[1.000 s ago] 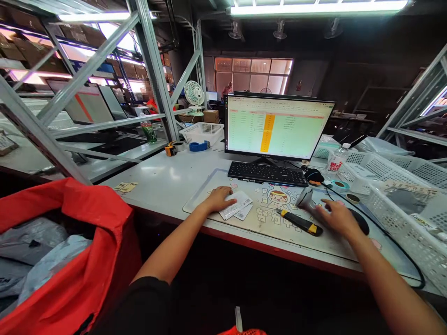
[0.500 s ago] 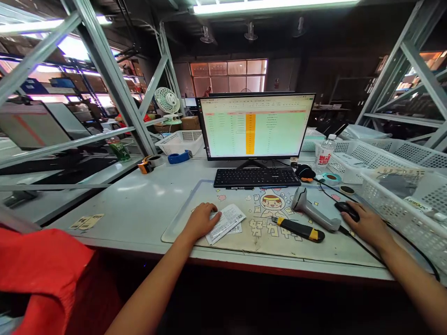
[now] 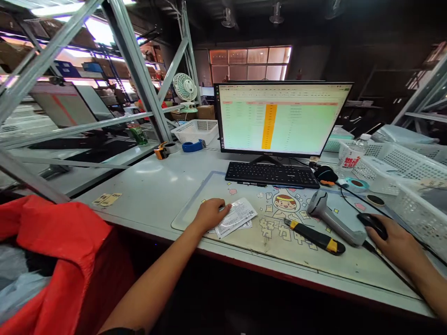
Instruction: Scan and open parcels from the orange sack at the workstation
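A person's left hand (image 3: 211,215) rests half-curled at the left edge of flat white printed packets (image 3: 237,216), thumb against the top one; whether the fingers grip cannot be told. The packets lie overlapped near the front edge of a pale cartoon-printed desk mat (image 3: 251,249). The right hand (image 3: 401,242) curves over a black computer mouse (image 3: 373,225) toward the mat's right edge, fingers closed around it. Between the hands lie a black-and-yellow utility knife (image 3: 316,236) and, just behind it, a grey handheld barcode scanner (image 3: 335,222). A black keyboard (image 3: 272,174) runs along the mat's back edge, before a wide black-framed monitor (image 3: 314,125) showing a spreadsheet. A red fabric bag (image 3: 66,237) stands by the surface's (image 3: 150,186) front left corner.
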Demonstrator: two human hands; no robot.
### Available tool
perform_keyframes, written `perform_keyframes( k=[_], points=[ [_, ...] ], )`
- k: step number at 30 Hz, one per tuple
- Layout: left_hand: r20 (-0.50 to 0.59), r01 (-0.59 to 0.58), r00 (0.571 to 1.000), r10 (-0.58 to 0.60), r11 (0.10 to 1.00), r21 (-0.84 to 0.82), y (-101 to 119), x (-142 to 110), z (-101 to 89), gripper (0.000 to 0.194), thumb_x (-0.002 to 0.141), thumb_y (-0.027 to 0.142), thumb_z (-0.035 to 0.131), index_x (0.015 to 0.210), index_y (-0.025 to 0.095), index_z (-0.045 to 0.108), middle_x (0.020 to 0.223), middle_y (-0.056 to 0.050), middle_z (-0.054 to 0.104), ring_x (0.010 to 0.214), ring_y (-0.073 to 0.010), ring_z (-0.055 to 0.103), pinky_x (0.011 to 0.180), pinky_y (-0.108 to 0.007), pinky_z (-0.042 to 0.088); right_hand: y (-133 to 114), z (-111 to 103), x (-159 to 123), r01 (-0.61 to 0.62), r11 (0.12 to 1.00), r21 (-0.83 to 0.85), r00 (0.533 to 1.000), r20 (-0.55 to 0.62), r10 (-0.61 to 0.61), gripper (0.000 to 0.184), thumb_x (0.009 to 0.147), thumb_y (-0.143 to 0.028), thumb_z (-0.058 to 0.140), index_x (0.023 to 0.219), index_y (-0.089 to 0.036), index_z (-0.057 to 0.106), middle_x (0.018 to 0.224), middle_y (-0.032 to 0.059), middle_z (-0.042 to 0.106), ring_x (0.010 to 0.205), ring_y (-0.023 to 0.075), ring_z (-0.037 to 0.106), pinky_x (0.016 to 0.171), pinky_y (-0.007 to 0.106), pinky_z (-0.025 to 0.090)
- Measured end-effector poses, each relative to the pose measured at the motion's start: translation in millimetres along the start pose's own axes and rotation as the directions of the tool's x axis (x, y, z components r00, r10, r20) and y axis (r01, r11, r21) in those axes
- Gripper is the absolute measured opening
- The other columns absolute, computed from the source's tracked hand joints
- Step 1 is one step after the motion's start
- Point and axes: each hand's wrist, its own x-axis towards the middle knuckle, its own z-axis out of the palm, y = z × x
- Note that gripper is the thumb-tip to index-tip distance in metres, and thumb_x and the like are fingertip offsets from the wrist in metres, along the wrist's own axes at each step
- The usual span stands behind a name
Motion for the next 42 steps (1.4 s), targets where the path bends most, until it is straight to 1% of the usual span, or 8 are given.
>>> perform_keyframes(
  k=[9, 17, 24, 31, 34, 37, 39, 42],
  points=[
    [-0.008, 0.002, 1.000, -0.002, 1.000, -0.015, -1, 0, 2.3, 0.045, 0.102, 0.055, 0.049, 0.077, 0.022, 0.068, 0.087, -0.007, 0.074, 0.084, -0.0262, 0.066, 0.070, -0.036, 0.036, 8, 5, 5, -0.034, 0.999, 0.032, 0.999, 0.038, 0.033, 0.074, 0.091, -0.078, 0.035, 0.141, -0.028, 0.056, 0.137, 0.0186, 0.066, 0.121, 0.0439, 0.067, 0.105, 0.058, 0.054],
    [-0.015, 0.001, 1.000, -0.001, 1.000, -0.017, 1, -1, 0.1, 0.043, 0.101, 0.054, 0.050, 0.077, 0.022, 0.066, 0.089, -0.007, 0.075, 0.087, -0.0270, 0.067, 0.069, -0.035, 0.034, 6, 7, 5, 0.092, 0.996, -0.021, 0.996, -0.017, -0.093, 0.072, 0.096, -0.075, 0.028, 0.142, -0.030, 0.060, 0.146, 0.0155, 0.061, 0.128, 0.0427, 0.063, 0.104, 0.058, 0.056],
    [-0.023, 0.015, 1.000, -0.016, 0.999, -0.032, 4, -3, -2.4, 0.042, 0.101, 0.052, 0.050, 0.077, 0.022, 0.066, 0.089, -0.007, 0.075, 0.086, -0.0255, 0.066, 0.069, -0.034, 0.033, 3, 9, 7, 0.082, 0.996, -0.031, 0.997, -0.005, -0.083, 0.078, 0.098, -0.072, 0.025, 0.155, -0.025, 0.051, 0.146, 0.0166, 0.061, 0.127, 0.0434, 0.063, 0.104, 0.058, 0.054],
    [-0.085, 0.009, 0.996, -0.020, 0.992, -0.126, -1, 0, 2.9, 0.040, 0.098, 0.052, 0.052, 0.074, 0.022, 0.063, 0.081, -0.004, 0.071, 0.080, -0.0220, 0.062, 0.069, -0.033, 0.033, -5, 1, 3, 0.040, 0.999, 0.037, 0.999, 0.011, -0.040, 0.061, 0.095, -0.065, 0.039, 0.137, -0.024, 0.057, 0.136, 0.0173, 0.067, 0.120, 0.0408, 0.067, 0.103, 0.054, 0.054],
    [-0.160, -0.070, 0.986, 0.034, 0.972, -0.223, -7, 1, 4.3, 0.044, 0.099, 0.052, 0.051, 0.070, 0.021, 0.060, 0.073, -0.002, 0.065, 0.072, -0.0185, 0.059, 0.069, -0.031, 0.035, -7, -3, 5, 0.053, 0.996, 0.074, 0.999, 0.010, -0.054, 0.059, 0.096, -0.062, 0.044, 0.139, -0.024, 0.056, 0.140, 0.0187, 0.065, 0.125, 0.0408, 0.065, 0.106, 0.054, 0.053],
    [-0.280, -0.188, 0.954, 0.107, 0.940, -0.283, -5, -2, -3.2, 0.049, 0.101, 0.053, 0.050, 0.065, 0.020, 0.058, 0.064, -0.001, 0.059, 0.064, -0.0158, 0.055, 0.065, -0.030, 0.038, -28, -25, 10, 0.005, 0.985, 0.174, 0.994, -0.108, 0.014, 0.064, 0.096, -0.065, 0.048, 0.141, -0.020, 0.057, 0.142, 0.0232, 0.063, 0.132, 0.0414, 0.061, 0.113, 0.056, 0.049],
    [-0.376, -0.311, 0.904, 0.202, 0.915, -0.256, 9, -7, -13.4, 0.049, 0.104, 0.051, 0.051, 0.068, 0.020, 0.061, 0.064, -0.001, 0.061, 0.061, -0.0149, 0.055, 0.063, -0.029, 0.039, -62, -54, 8, -0.042, 0.964, 0.264, 0.956, -0.268, 0.116, 0.068, 0.093, -0.069, 0.050, 0.137, -0.018, 0.060, 0.138, 0.0258, 0.064, 0.132, 0.0431, 0.060, 0.114, 0.060, 0.047],
    [-0.510, -0.587, 0.729, 0.457, 0.801, -0.122, 51, -19, -31.4, 0.035, 0.107, 0.040, 0.060, 0.078, 0.020, 0.067, 0.070, 0.000, 0.068, 0.064, -0.0139, 0.061, 0.066, -0.028, 0.044, -141, -107, -15, 0.196, 0.875, 0.442, 0.968, -0.228, -0.102, 0.073, 0.093, -0.071, 0.059, 0.144, -0.019, 0.058, 0.145, 0.0204, 0.062, 0.127, 0.0368, 0.064, 0.111, 0.056, 0.052]
  ],
)
